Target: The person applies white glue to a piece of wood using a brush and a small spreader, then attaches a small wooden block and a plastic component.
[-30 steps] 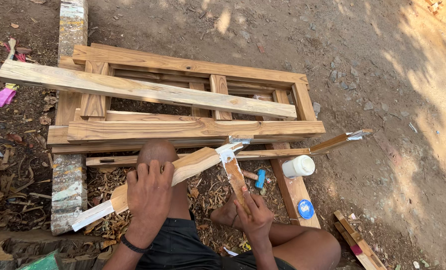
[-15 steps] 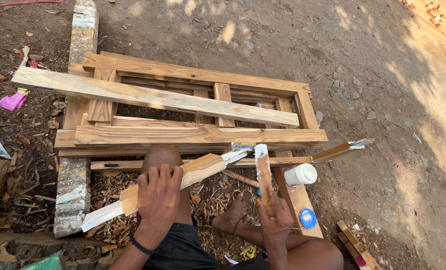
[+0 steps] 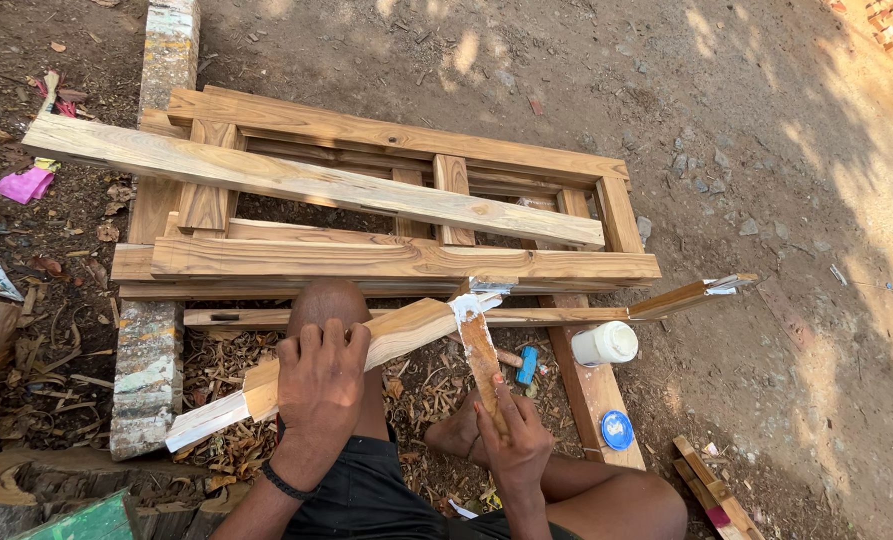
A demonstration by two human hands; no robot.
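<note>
Here, a white jar (image 3: 604, 343) stands open on a plank (image 3: 593, 392) at four o'clock from the rail end; what it holds cannot be made out. Its blue lid (image 3: 616, 430) lies on the same plank at six o'clock from the jar. The left hand (image 3: 320, 385), back up, is clamped over a wooden rail (image 3: 386, 342) that rests across the knee, fingers curled over its far edge. The rail slants from eight o'clock to two o'clock, its upper tenon end white with glue. The right hand (image 3: 512, 437) is closed around a flat stick (image 3: 482, 355), which points to twelve o'clock; the stick's white-smeared tip touches the tenon. A stacked wooden frame (image 3: 386, 262) lies at twelve o'clock, just beyond.
</note>
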